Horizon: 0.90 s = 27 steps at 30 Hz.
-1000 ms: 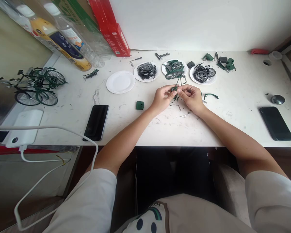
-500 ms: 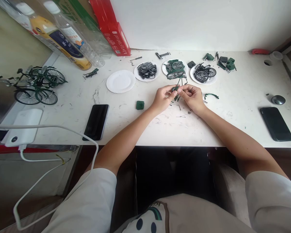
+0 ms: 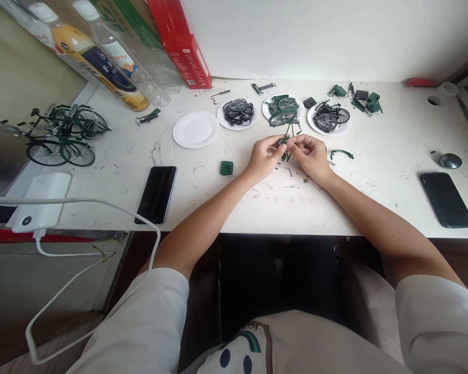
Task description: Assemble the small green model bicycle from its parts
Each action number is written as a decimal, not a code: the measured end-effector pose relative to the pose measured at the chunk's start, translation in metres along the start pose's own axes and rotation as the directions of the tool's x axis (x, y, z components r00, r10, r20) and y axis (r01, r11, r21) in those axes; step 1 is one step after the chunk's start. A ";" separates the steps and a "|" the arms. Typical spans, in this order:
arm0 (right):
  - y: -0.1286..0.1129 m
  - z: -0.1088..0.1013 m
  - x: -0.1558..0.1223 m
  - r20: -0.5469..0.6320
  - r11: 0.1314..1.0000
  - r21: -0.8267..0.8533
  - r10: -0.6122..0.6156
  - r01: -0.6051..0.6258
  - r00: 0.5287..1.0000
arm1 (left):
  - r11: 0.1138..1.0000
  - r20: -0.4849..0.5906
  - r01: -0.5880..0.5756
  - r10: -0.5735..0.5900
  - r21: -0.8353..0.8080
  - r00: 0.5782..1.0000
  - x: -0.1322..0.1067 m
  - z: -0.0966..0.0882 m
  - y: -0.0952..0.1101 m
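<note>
Over the middle of the table, my left hand (image 3: 264,156) and my right hand (image 3: 311,156) meet with closed fingers on a green model bicycle frame (image 3: 283,141). Thin green rods of the frame stick out above and below the fingertips; much of it is hidden. My left thumb presses from the near side, and my right thumb and forefinger pinch close beside it. Tiny metal pins and screws (image 3: 296,185) lie under the hands. Just right of my right hand is a curved green mudguard-like part (image 3: 342,154). A small green block (image 3: 226,168) lies left of my left hand.
Behind the hands stand paper plates, one bare (image 3: 196,130), others with black parts (image 3: 238,113) or green wheels (image 3: 286,105). Assembled model bicycles (image 3: 62,136) stand at left. Phones (image 3: 156,195) lie on both sides; a white cable (image 3: 101,202) crosses the left foreground.
The whole view has shifted slightly. Both hands keep their hold on the green frame, with only small finger movement.
</note>
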State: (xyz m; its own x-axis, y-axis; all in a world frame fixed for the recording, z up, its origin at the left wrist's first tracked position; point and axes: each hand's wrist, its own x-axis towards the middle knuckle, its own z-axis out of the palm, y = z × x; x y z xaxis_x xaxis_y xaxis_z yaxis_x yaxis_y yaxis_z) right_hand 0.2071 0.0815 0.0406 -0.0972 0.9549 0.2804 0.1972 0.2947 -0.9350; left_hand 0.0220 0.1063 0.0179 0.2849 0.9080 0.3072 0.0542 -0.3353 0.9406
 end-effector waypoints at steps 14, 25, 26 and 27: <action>0.004 -0.004 0.001 0.002 0.992 0.103 0.077 -0.077 0.997 | 0.997 0.014 -0.048 0.047 0.059 0.999 -0.002 0.001 0.000; 0.002 -0.003 0.000 0.005 0.993 0.086 0.076 -0.076 0.997 | 1.000 -0.004 -0.014 0.014 0.005 1.000 -0.002 0.003 -0.001; 0.001 -0.003 0.000 -0.001 0.995 0.072 0.069 -0.069 0.998 | 1.000 -0.003 -0.014 0.014 0.002 1.000 -0.001 0.003 -0.001; 0.000 -0.003 -0.001 -0.009 0.997 0.057 0.059 -0.058 0.998 | 1.000 -0.001 -0.012 0.012 -0.002 1.000 0.000 0.002 -0.001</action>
State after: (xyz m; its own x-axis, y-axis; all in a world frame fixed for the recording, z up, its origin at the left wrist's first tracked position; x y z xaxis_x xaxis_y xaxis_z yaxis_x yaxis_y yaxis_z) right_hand 0.2097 0.0809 0.0406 -0.0771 0.9709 0.2267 0.1463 0.2360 -0.9607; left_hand 0.0242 0.1056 0.0169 0.2842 0.9042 0.3190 0.0486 -0.3459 0.9370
